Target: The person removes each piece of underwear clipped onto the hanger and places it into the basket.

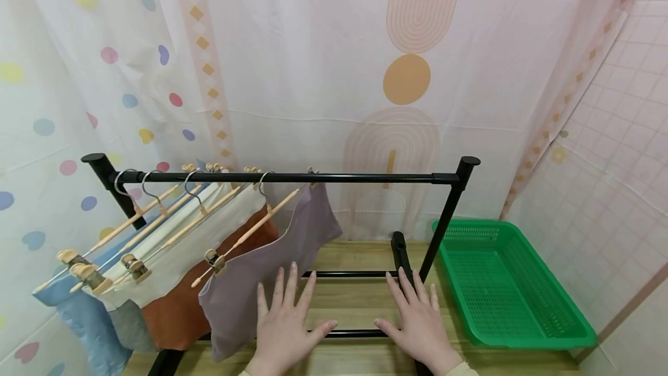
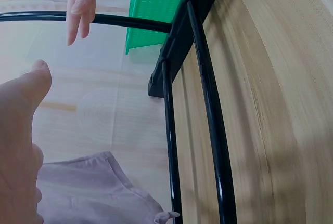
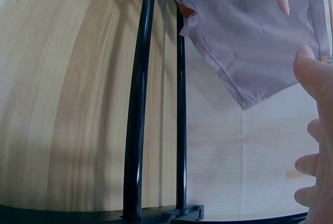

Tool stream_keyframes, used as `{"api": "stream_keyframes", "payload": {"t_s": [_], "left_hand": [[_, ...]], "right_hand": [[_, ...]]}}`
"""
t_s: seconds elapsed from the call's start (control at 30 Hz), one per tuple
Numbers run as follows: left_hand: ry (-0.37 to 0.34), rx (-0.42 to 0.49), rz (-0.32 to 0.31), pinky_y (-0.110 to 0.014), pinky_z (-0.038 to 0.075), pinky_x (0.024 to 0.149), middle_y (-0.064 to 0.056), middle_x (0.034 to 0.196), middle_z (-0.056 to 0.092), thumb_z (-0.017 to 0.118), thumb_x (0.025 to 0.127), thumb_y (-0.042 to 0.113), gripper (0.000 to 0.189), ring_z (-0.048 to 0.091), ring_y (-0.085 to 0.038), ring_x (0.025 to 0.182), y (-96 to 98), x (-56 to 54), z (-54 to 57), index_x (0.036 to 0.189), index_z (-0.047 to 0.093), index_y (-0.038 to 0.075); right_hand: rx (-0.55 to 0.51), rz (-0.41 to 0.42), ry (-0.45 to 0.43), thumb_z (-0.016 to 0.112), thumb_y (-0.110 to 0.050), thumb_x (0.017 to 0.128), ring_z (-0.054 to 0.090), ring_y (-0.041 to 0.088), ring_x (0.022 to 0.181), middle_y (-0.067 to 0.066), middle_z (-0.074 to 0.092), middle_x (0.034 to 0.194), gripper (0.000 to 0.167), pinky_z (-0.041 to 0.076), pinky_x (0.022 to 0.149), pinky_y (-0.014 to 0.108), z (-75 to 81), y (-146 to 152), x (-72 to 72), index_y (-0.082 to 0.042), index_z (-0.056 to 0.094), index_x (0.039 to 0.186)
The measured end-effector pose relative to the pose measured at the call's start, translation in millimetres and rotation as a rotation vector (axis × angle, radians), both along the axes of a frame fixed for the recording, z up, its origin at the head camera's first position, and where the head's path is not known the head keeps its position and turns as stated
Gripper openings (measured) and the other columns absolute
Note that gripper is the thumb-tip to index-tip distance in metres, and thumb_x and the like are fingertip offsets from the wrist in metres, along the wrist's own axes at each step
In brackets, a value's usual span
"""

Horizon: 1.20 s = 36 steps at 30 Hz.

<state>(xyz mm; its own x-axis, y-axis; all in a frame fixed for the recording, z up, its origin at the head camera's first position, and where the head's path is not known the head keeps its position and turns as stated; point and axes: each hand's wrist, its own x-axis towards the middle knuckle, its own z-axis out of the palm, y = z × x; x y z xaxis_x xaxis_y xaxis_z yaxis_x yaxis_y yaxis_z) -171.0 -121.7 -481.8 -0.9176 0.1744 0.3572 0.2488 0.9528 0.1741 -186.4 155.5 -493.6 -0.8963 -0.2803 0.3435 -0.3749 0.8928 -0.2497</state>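
My left hand [image 1: 286, 324] is held out with its fingers straight and spread, in front of the mauve cloth garment [image 1: 261, 268]; it holds nothing. To its right, my right hand [image 1: 418, 319] is spread the same way, near the right leg of the black clothes rack [image 1: 365, 178], also holding nothing. The mauve garment hangs from a wooden clip hanger [image 1: 261, 222] on the rack's top bar. Left of it hang a rust-brown garment [image 1: 177, 318], a grey and white one [image 1: 127, 324] and a light blue one [image 1: 91, 329], on similar hangers.
A green plastic basket [image 1: 522, 346] stands on the wood-grain surface [image 1: 344, 303] to the right of the rack. Two black lower bars [image 2: 210, 104] cross between the rack's feet. A patterned curtain [image 1: 302, 74] hangs behind, and a pale tiled-pattern sheet [image 1: 616, 149] covers the right side.
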Motion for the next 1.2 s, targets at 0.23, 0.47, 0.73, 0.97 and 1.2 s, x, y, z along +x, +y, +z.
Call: {"api": "stream_keyframes", "payload": {"t_s": [0.23, 0.47, 0.73, 0.97, 1.2], "left_hand": [[0.061, -0.006, -0.011, -0.071, 0.009, 0.109, -0.019, 0.159, 0.026, 0.041, 0.078, 0.088, 0.101, 0.024, -0.043, 0.144, 1.0, -0.3, 3.0, 0.155, 0.037, 0.024], [0.096, -0.004, -0.031, -0.068, 0.016, 0.109, -0.021, 0.154, 0.036, 0.044, 0.076, 0.089, 0.103, 0.033, -0.042, 0.14, 1.5, -1.1, 6.9, 0.154, 0.04, 0.022], [0.113, 0.022, -0.077, -0.067, 0.026, 0.107, -0.021, 0.148, 0.044, 0.045, 0.075, 0.089, 0.105, 0.037, -0.041, 0.138, 2.7, 4.0, 21.9, 0.152, 0.043, 0.017], [0.118, 0.049, -0.117, -0.065, 0.031, 0.104, -0.021, 0.145, 0.047, 0.053, 0.074, 0.086, 0.105, 0.045, -0.04, 0.132, 5.6, 15.0, 47.6, 0.148, 0.047, 0.011], [0.16, 0.055, -0.137, -0.06, 0.035, 0.104, -0.02, 0.142, 0.051, 0.063, 0.071, 0.082, 0.108, 0.05, -0.037, 0.127, 5.4, 23.1, 67.8, 0.146, 0.047, 0.007]], "right_hand": [[-0.031, 0.007, 0.011, 0.056, -0.068, 0.088, 0.025, 0.044, 0.144, 0.015, 0.036, 0.155, 0.087, 0.013, 0.108, 0.072, -0.7, -1.1, 1.6, -0.018, 0.035, 0.155], [-0.054, 0.016, 0.03, 0.058, -0.066, 0.088, 0.027, 0.043, 0.143, 0.015, 0.039, 0.154, 0.087, 0.018, 0.108, 0.071, -4.0, -1.8, 2.6, -0.015, 0.035, 0.155], [-0.122, 0.035, 0.073, 0.065, -0.058, 0.088, 0.031, 0.041, 0.141, 0.015, 0.04, 0.153, 0.087, 0.024, 0.106, 0.07, -4.2, -2.8, 3.8, -0.013, 0.034, 0.155], [-0.205, 0.052, 0.054, 0.065, -0.054, 0.09, 0.032, 0.039, 0.142, 0.014, 0.041, 0.153, 0.085, 0.022, 0.108, 0.067, -0.1, -6.3, 4.3, -0.01, 0.033, 0.155], [-0.252, 0.079, 0.091, 0.068, -0.049, 0.091, 0.036, 0.039, 0.14, 0.015, 0.044, 0.15, 0.081, 0.027, 0.107, 0.066, 4.2, -9.9, 5.4, -0.009, 0.036, 0.154]]}}
